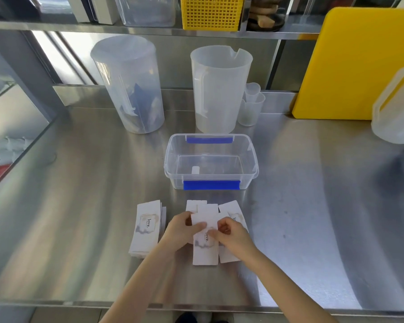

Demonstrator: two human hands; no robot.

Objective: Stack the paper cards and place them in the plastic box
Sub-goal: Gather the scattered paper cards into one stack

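Observation:
White paper cards printed with "love." lie on the steel table near its front edge. One neat stack of cards sits to the left. A loose, fanned group of cards lies in the middle. My left hand and my right hand both pinch the top card of that group from either side. The clear plastic box with blue clips stands open just behind the cards, holding only a small white piece.
Two translucent pitchers and small measuring cups stand behind the box. A yellow cutting board leans at the back right, with a plastic jug beside it. A yellow basket sits on the shelf above.

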